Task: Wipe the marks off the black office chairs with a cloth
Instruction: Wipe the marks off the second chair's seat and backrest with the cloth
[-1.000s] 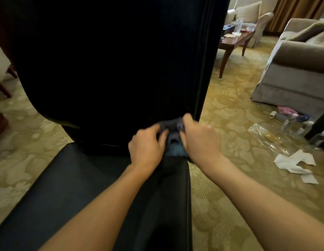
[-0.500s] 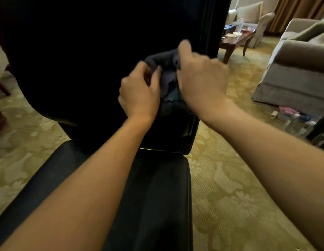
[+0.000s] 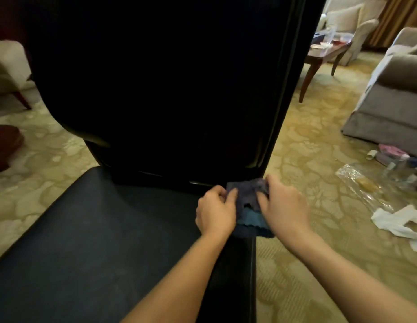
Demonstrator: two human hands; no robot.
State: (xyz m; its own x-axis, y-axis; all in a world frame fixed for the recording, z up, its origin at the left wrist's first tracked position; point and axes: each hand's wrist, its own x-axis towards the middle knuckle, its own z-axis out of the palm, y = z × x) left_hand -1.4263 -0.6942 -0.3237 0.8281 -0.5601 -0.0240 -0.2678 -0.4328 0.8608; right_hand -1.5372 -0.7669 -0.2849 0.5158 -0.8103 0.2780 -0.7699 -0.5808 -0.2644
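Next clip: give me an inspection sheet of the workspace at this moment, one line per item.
Surface: black chair seat, faint dull smudges.
Job's things: dark blue cloth bunched at the seat's back right corner, below the chair back.
Clutter: white paper scraps, clear plastic wrapper, small bottles on the carpet.
Grippers: left hand and right hand both grip the cloth.
Cables: nothing seen.
Surroundings: patterned carpet, grey sofa, wooden coffee table.

Hotel-style lounge — sofa (image 3: 389, 106), coffee table (image 3: 324, 51), patterned carpet (image 3: 307, 141).
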